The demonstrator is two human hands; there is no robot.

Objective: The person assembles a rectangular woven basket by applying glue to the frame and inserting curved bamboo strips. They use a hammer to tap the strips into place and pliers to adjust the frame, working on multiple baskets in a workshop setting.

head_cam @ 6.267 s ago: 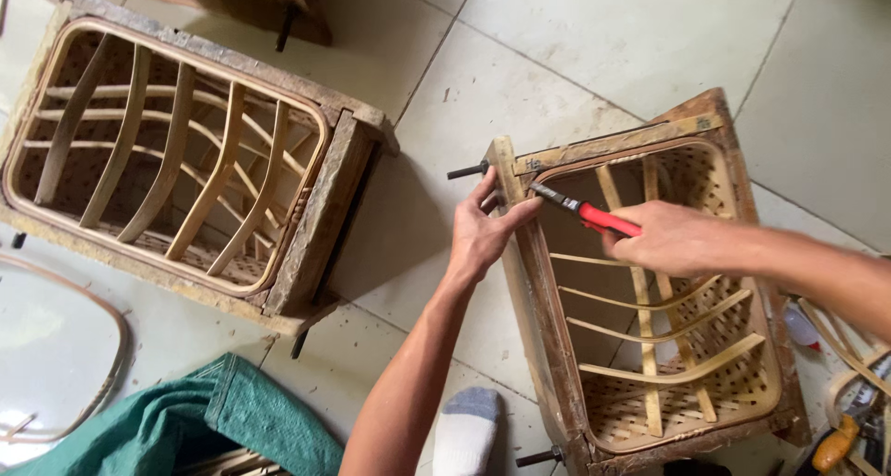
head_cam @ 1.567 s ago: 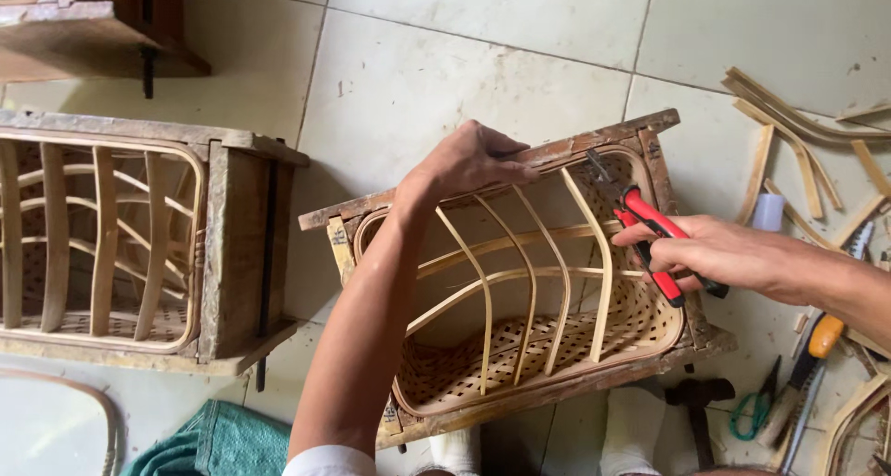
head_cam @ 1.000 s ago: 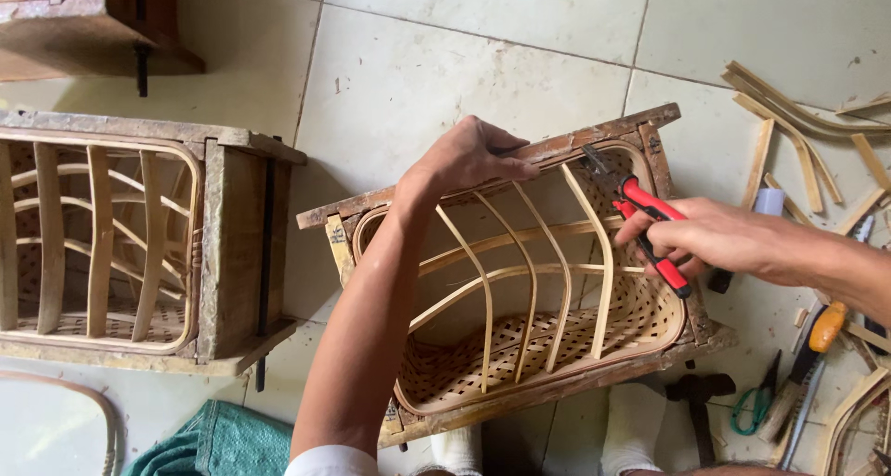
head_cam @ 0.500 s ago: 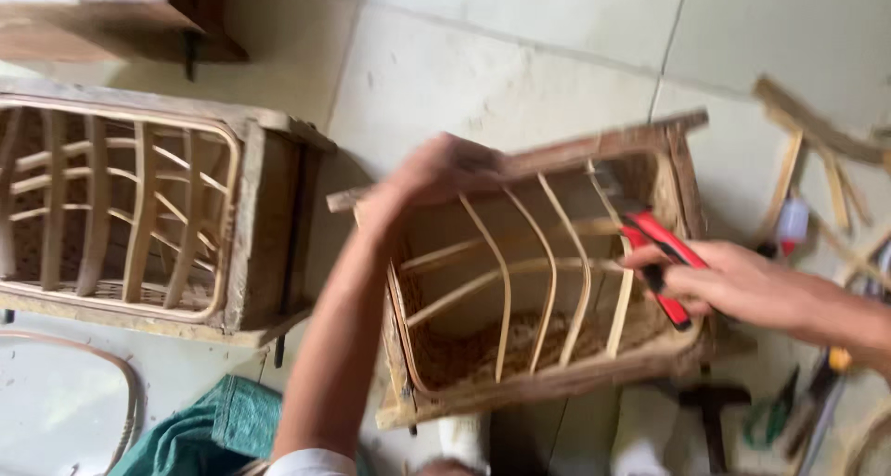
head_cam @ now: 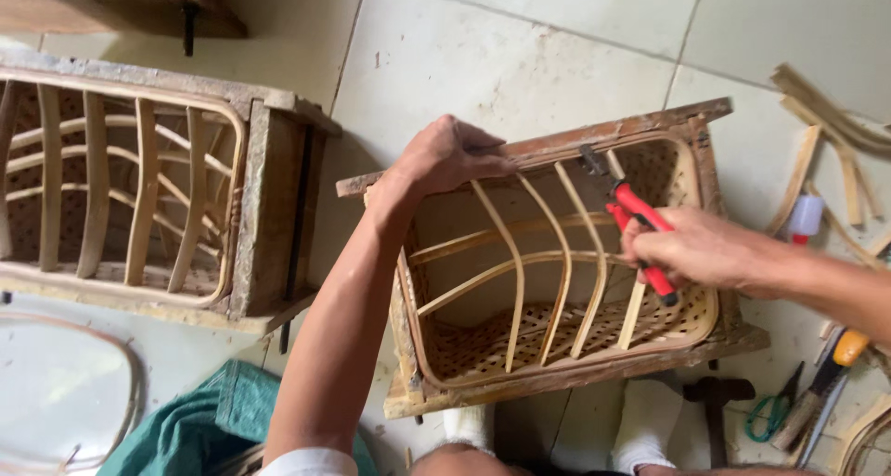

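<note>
The person's left hand grips the top wooden rail of a box-shaped wooden frame standing on the tiled floor, fingers curled over the rail; inside the frame sits a rattan basket shell with a woven perforated bottom and curved bamboo slats across its opening. The right hand is closed around the red handles of pliers, whose dark nose rests at the frame's upper rail just beside a slat end. A second, similar slatted frame stands to the left, well apart.
</note>
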